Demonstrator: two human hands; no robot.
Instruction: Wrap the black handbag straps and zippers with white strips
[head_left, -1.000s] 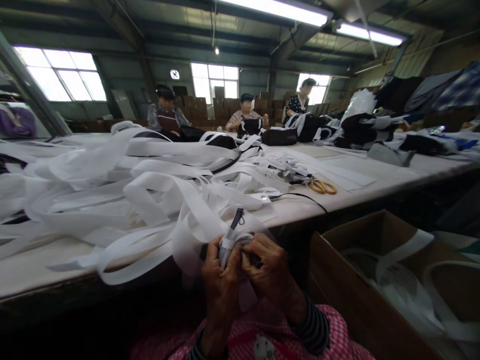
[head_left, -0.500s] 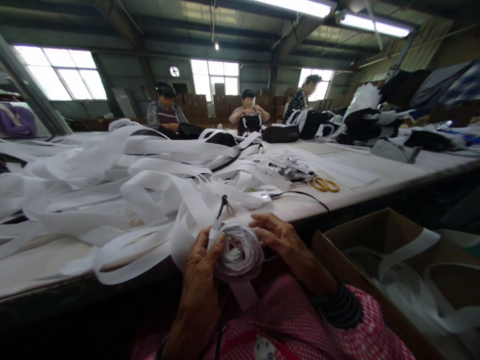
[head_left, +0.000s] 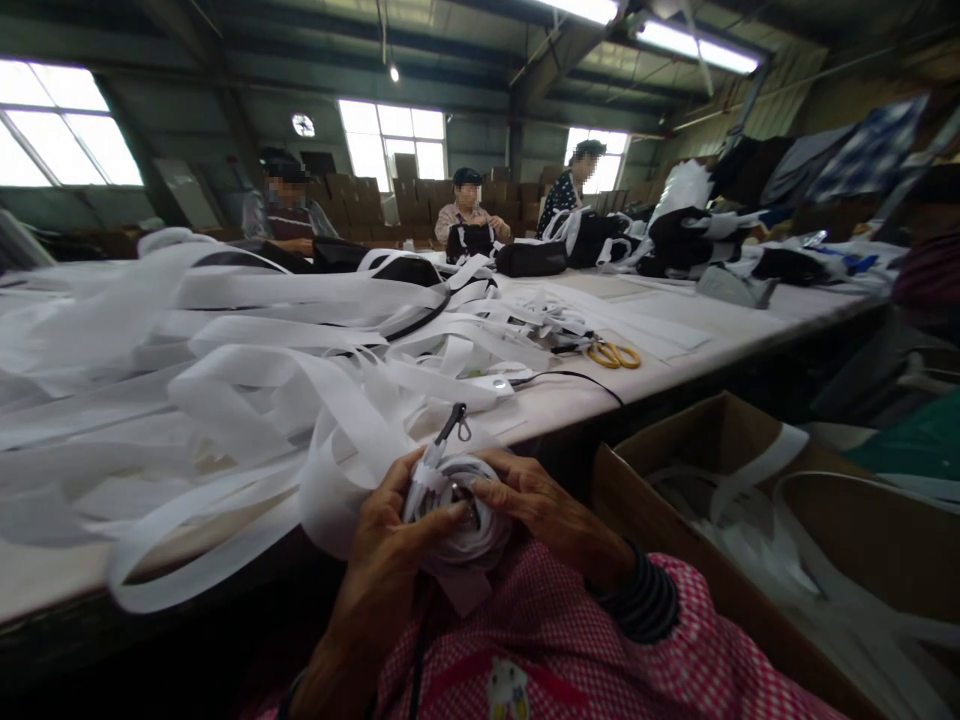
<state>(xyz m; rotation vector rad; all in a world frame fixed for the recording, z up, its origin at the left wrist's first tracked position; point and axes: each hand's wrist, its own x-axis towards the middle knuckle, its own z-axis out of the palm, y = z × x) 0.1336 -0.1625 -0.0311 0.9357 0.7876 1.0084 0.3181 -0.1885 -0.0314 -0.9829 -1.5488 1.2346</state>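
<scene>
A coiled roll of white webbing strap [head_left: 471, 545] is held just above my lap, in front of the table edge. My left hand [head_left: 397, 530] wraps its left side, with the thumb laid across the coil's face. My right hand [head_left: 536, 500] grips the upper right side, thumb pressed near the middle. A black cord end with a small metal clip [head_left: 459, 422] sticks up from the top of the coil. Something shiny and metallic shows in the coil's centre, partly hidden by the thumbs. A short strap end hangs below it.
Long white straps [head_left: 247, 370] heap over the left of the table [head_left: 540, 410]. Yellow-handled scissors [head_left: 613, 354] lie farther back. At my right stands a cardboard box [head_left: 637, 490] with white strips inside. Several black bags [head_left: 531, 258] and three people sit across the table.
My right hand has closed from fingers spread beside the coil to a grip on it. The left thumb has moved across the coil's face. The view has turned to the right.
</scene>
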